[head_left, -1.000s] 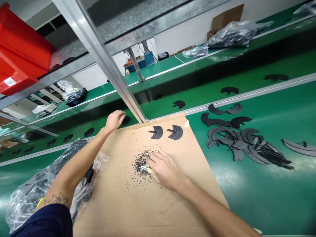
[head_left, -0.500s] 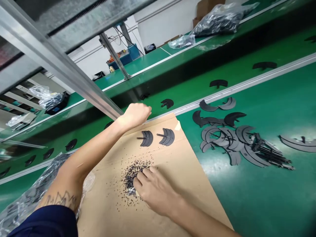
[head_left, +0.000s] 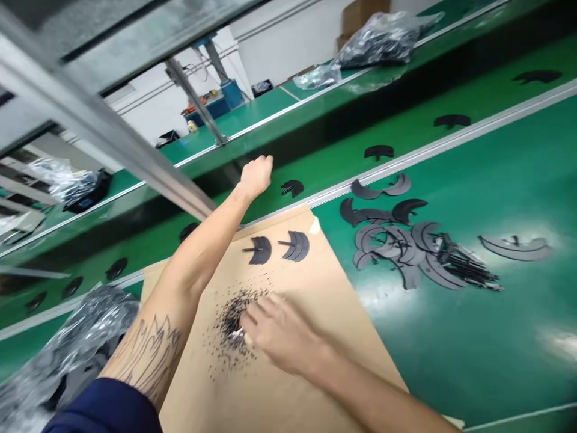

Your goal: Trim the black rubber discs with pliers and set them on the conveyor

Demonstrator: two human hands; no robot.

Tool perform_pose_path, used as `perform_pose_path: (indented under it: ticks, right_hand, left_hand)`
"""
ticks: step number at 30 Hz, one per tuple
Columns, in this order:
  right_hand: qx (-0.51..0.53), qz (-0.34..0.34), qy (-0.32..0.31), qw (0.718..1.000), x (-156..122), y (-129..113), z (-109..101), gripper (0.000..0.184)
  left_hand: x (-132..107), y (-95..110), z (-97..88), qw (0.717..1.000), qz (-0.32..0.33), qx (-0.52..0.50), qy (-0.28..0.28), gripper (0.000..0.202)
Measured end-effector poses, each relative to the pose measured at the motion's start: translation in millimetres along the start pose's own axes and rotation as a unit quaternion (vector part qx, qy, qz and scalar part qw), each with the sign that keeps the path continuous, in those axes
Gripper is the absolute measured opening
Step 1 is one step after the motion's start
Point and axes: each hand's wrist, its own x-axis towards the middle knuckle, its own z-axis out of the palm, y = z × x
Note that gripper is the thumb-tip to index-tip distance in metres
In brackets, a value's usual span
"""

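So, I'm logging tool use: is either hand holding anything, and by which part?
The right hand grips a metal-tipped tool, apparently by its pale handle; whether the left hand holds anything cannot be told.

Scattered bits [head_left: 229, 319] lie on cardboard [head_left: 252, 397], before the channel [head_left: 333, 162], left of the parts heap [head_left: 406, 249].

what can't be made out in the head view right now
All in the head view:
Left hand: its own back hides whether it holds anything.
Silver tool: its grip is mostly covered by the right hand.
Black bits: too small and blurred to tell their exact shapes.
Plastic bag: cut off by the left edge, so its full extent is unseen.
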Motion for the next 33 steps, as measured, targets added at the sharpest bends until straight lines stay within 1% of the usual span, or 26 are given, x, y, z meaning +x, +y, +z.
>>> perform_pose_path:
  ticks: [2,3,5,6,7,9,10,12,14,16,17,18,19,20,21,22,23,24,25,26,28,30,33]
  right_hand:
    - [0.032,0.014,0.039,0.999,3.1,4.3,-1.9,0.006]
    - [0.053,0.022,0.066,0.996,5.2,6.5,-2.7,0.004]
    - [0.113,0.058,0.144,0.981,10.0,10.2,-4.3,0.009]
    - [0.156,0.075,0.184,0.968,12.6,11.7,-5.5,0.010]
    - [0.202,0.108,0.221,0.948,15.1,12.8,-7.0,0.013]
    - [0.289,0.182,0.260,0.903,20.2,14.2,-10.8,0.023]
    - [0.333,0.207,0.252,0.885,22.9,14.2,-12.9,0.029]
    - [0.406,0.225,0.220,0.858,28.2,12.9,-16.6,0.039]
    - [0.457,0.222,0.144,0.849,32.9,9.5,-18.3,0.040]
    - [0.470,0.219,0.060,0.853,36.0,4.2,-17.5,0.040]
    - [0.466,0.219,0.034,0.857,37.0,1.3,-16.4,0.043]
    - [0.459,0.219,0.015,0.861,37.6,-1.4,-15.1,0.046]
    - [0.454,0.220,0.005,0.864,38.1,-3.6,-13.8,0.047]
    - [0.449,0.223,0.001,0.865,38.4,-5.2,-12.6,0.047]
    - [0.446,0.229,0.000,0.865,38.8,-6.1,-11.7,0.045]
    - [0.443,0.236,0.002,0.865,39.2,-6.2,-11.2,0.044]
    - [0.441,0.245,0.009,0.863,39.7,-5.6,-11.2,0.042]
    - [0.438,0.254,0.019,0.862,40.1,-4.5,-11.6,0.041]
    - [0.436,0.264,0.030,0.860,40.3,-3.2,-12.3,0.041]
    - [0.434,0.272,0.041,0.858,40.4,-1.8,-13.2,0.041]
    - [0.434,0.285,0.057,0.853,39.8,0.1,-14.9,0.038]
    - [0.436,0.293,0.063,0.849,38.6,0.7,-15.7,0.036]
    - [0.436,0.296,0.067,0.847,36.7,0.0,-15.6,0.035]
  left_hand:
    - [-25.8,-12.0,-19.9,0.997,0.039,-0.029,0.055,0.034]
    - [-43.2,-20.2,-29.1,0.991,0.079,-0.060,0.092,0.031]
    - [-87.1,-39.4,-42.9,0.965,0.166,-0.136,0.153,0.022]
    - [-112.9,-49.0,-46.5,0.948,0.201,-0.178,0.172,0.019]
    - [-140.0,-57.7,-47.6,0.934,0.221,-0.217,0.179,0.017]
    - [-194.8,-70.7,-42.2,0.907,0.233,-0.301,0.180,0.014]
    - [-220.8,-74.2,-36.1,0.893,0.228,-0.345,0.177,0.013]
    - [-266.7,-75.2,-19.0,0.864,0.202,-0.430,0.167,0.012]
    - [-302.9,-70.9,1.1,0.839,0.160,-0.494,0.162,0.013]
    - [-330.0,-67.3,19.5,0.825,0.123,-0.527,0.163,0.014]
    - [-341.1,-68.1,26.7,0.825,0.112,-0.531,0.160,0.016]
    - [-351.0,-71.6,32.0,0.831,0.107,-0.524,0.151,0.018]
    - [-360.1,-78.3,35.2,0.847,0.104,-0.504,0.134,0.020]
    - [-368.7,-88.3,36.6,0.872,0.095,-0.468,0.108,0.021]
    - [-376.6,-101.3,36.3,0.906,0.070,-0.411,0.069,0.021]
    - [-383.9,-116.8,35.0,0.940,0.033,-0.339,0.024,0.021]
    - [-390.4,-133.7,33.2,0.968,-0.025,-0.248,-0.028,0.021]
    - [-395.9,-151.0,31.5,0.980,-0.097,-0.149,-0.086,0.024]
    - [-400.4,-167.5,30.5,0.978,-0.141,-0.102,-0.112,0.026]
    - [-403.9,-182.4,30.5,0.974,-0.172,-0.070,-0.131,0.027]
    - [-407.7,-204.8,34.0,0.964,-0.209,-0.033,-0.160,0.025]
    - [-407.8,-217.7,40.5,0.956,-0.225,-0.014,-0.188,0.028]
    - [-403.4,-225.9,49.0,0.946,-0.229,-0.006,-0.228,0.038]
